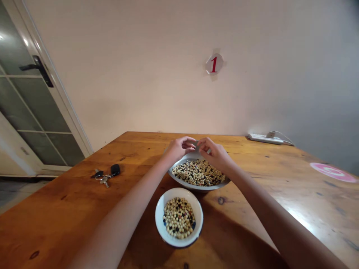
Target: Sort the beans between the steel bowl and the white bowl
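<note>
Found left hand (181,146) and right hand (211,150) at eleven and one o'clock over grey dish (193,186), with narrow grips; could not tell contents. Noted beads (196,173) in dish and white bowl (159,216) at six o'clock.

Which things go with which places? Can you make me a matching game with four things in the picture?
1. keys
2. small white bowl
3. power strip
4. red number

A. stuck up high on the wall
B. on the left part of the table
C. with a plug in it
D. holding beads, between the two arms

Right pairs: 1-B, 2-D, 3-C, 4-A
</note>
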{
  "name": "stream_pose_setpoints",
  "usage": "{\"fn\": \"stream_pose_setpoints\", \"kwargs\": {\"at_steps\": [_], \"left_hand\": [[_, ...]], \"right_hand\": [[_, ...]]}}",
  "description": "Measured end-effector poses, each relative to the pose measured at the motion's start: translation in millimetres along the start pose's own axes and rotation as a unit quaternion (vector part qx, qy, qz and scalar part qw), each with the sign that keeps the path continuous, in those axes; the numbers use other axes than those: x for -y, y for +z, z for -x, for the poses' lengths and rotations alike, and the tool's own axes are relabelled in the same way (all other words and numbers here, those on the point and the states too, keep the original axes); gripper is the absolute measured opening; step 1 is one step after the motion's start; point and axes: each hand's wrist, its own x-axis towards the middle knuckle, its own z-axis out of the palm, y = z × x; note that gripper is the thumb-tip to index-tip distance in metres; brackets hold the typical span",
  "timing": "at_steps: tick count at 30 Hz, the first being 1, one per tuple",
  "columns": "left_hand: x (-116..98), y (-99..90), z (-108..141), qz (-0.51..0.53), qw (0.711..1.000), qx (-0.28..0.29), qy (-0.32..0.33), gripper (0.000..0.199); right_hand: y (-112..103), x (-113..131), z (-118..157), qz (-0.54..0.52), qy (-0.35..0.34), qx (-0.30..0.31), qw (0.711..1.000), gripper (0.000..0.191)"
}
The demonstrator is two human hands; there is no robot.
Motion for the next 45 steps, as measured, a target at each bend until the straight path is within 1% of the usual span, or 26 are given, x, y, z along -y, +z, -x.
{"fn": "stream_pose_setpoints", "kwargs": {"at_steps": [4, 6, 10, 13, 16, 19, 21, 26, 32, 37, 40, 42, 45], "left_hand": [[-2.8, -0.1, 0.3, 0.008, 1.000, -0.014, 0.005, 0.029], [-3.6, -0.5, 0.5, 0.011, 1.000, -0.020, 0.003, 0.029], [-5.1, -0.7, 0.9, 0.021, 1.000, -0.013, 0.004, 0.028], [-7.2, 0.2, 0.6, 0.037, 0.999, -0.013, -0.009, 0.028], [-9.4, 0.7, -0.4, 0.066, 0.998, -0.007, -0.020, 0.027], [-10.6, 0.3, -1.7, 0.094, 0.995, -0.015, -0.018, 0.027], [-11.4, -0.2, -2.1, 0.106, 0.994, -0.018, -0.017, 0.027], [-14.2, -0.8, -0.9, 0.119, 0.993, -0.005, -0.015, 0.026], [-12.5, -0.4, -1.5, 0.125, 0.992, -0.010, -0.023, 0.025], [-11.1, -0.2, -1.7, 0.130, 0.991, -0.009, -0.017, 0.025], [-11.7, 0.1, -0.8, 0.117, 0.993, -0.008, -0.013, 0.025], [-11.3, 0.9, -0.2, 0.100, 0.995, -0.002, -0.004, 0.026], [-8.6, 2.5, 0.4, 0.069, 0.997, 0.019, 0.027, 0.027]], "right_hand": [[-2.4, 2.2, 1.2, -0.037, -0.018, 0.021, 0.999, 0.019], [-2.5, 2.0, 1.5, -0.053, -0.015, 0.013, 0.998, 0.018], [-1.2, 0.1, 1.9, -0.084, 0.000, 0.000, 0.996, 0.015], [-0.3, -1.7, 1.6, -0.109, 0.005, -0.004, 0.994, 0.014], [0.4, -3.6, 1.0, -0.134, 0.003, -0.006, 0.991, 0.012], [0.9, -5.1, 0.3, -0.149, -0.005, -0.003, 0.989, 0.008], [1.0, -5.7, -0.1, -0.159, -0.011, -0.003, 0.987, 0.007], [0.6, -5.6, -0.2, -0.186, -0.019, -0.008, 0.982, 0.007], [1.5, -7.2, 0.6, -0.196, -0.022, -0.012, 0.980, 0.007], [1.3, -5.3, 1.1, -0.175, -0.015, -0.017, 0.984, 0.006], [0.6, -2.8, 1.7, -0.162, -0.012, -0.019, 0.987, 0.005], [0.5, -2.1, 1.8, -0.153, -0.011, -0.017, 0.988, 0.005], [0.9, -2.7, 1.0, -0.130, -0.009, -0.009, 0.991, 0.006]]}}
